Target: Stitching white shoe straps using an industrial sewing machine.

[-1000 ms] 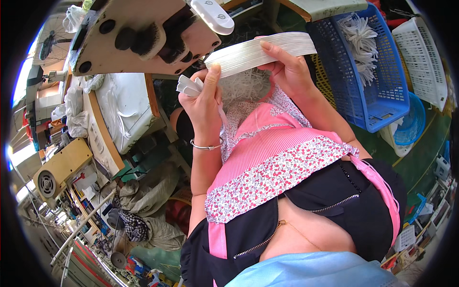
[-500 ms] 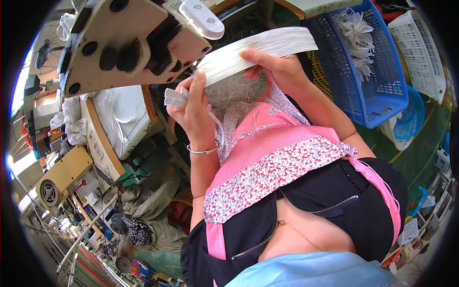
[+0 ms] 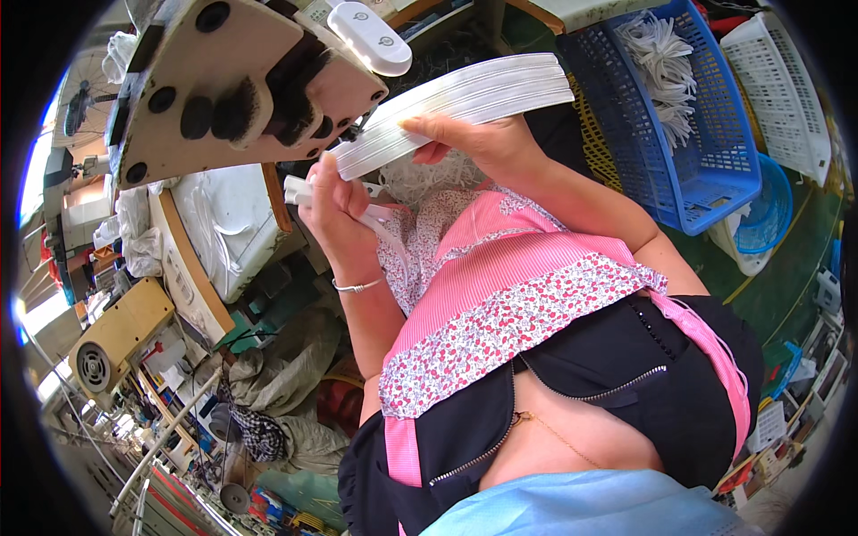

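Note:
A long, slightly curved stack of white flat strips stretches between my hands, its left end beside the machine head. My right hand grips the stack around its middle, thumb lying on top. At the left end my left hand is closed, with its thumb tip against the stack's edge. Short white strip ends stick out of the left side of that fist, and a loose white band trails below it. The fingers under the stack are partly hidden.
The beige machine head looms at upper left, with a white oval device on it. Tangled white scraps lie beneath the stack. On the right are a blue basket holding white bundles, a white basket and a blue round tub.
Both hands and the stack have shifted left and slightly down, bringing the stack's left end farther under the machine head's edge. The right hand now lies farther left along the stack.

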A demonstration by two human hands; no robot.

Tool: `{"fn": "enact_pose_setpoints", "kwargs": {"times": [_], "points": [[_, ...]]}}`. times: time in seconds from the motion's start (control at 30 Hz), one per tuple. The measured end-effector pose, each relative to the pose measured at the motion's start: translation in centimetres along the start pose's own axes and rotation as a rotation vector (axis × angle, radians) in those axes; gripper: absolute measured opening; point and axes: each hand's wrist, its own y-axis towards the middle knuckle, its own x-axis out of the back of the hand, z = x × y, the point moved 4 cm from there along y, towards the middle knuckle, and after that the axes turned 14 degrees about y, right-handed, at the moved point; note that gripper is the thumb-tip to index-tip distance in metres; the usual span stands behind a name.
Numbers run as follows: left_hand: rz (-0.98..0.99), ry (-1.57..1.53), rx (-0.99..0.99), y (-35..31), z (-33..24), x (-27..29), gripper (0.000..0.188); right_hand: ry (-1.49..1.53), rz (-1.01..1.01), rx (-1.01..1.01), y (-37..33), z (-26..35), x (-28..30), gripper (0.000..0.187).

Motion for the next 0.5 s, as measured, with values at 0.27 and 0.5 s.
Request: {"fn": "enact_pose_setpoints", "kwargs": {"times": [0.27,0.5], "points": [[0.185,-0.163,0.072,1.1,0.6,-2.4,0.02,-0.013,0.01,0.064,0.0,0.1,-0.3,0.024],[-0.233,0.082,-0.096,0.1,-2.4,-2.0,0.009,0.021,0.019,-0.006,0.0,-0.8,-0.7,0.023]]}}
